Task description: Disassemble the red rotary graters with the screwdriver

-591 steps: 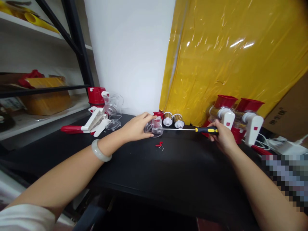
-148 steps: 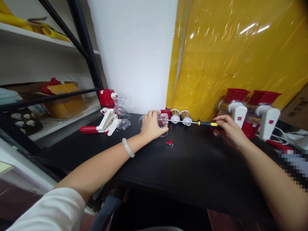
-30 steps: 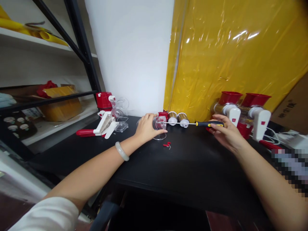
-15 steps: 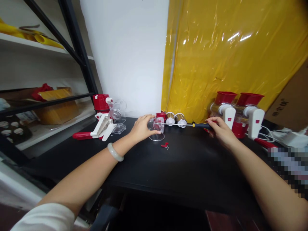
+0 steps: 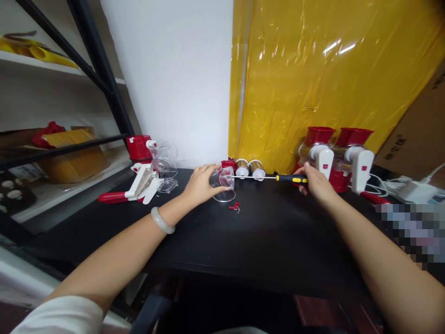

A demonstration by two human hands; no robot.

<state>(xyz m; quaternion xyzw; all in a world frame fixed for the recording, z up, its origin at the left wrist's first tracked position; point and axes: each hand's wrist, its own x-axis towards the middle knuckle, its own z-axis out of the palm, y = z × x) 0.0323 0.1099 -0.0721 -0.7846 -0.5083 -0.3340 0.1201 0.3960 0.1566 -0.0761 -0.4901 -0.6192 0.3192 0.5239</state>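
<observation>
My left hand (image 5: 203, 182) grips a clear plastic part (image 5: 226, 178) with a round rim, thumb in front and fingers behind, over the black tabletop. In my right hand (image 5: 315, 182) is a screwdriver (image 5: 285, 178) with a black and yellow handle, held level. Its long shaft points left and the tip meets the right side of the clear part; the exact contact spot is too small to make out. Small red pieces (image 5: 235, 207) with a thin metal bit lie on the table in front. Behind stand two metal grater drums (image 5: 256, 170) beside a red part (image 5: 227, 163).
Two red and white rotary graters (image 5: 321, 155) stand at the right, near white cables and an adapter (image 5: 415, 191). On the left lie a white clamp piece with a red handle (image 5: 114, 197), a red housing (image 5: 139, 147) and clear parts (image 5: 167, 160). A shelf rack (image 5: 104, 69) borders the left.
The screwdriver handle has turned, showing more yellow, and my right fingers have shifted on its end. The whole view has moved slightly. My left hand keeps its grip.
</observation>
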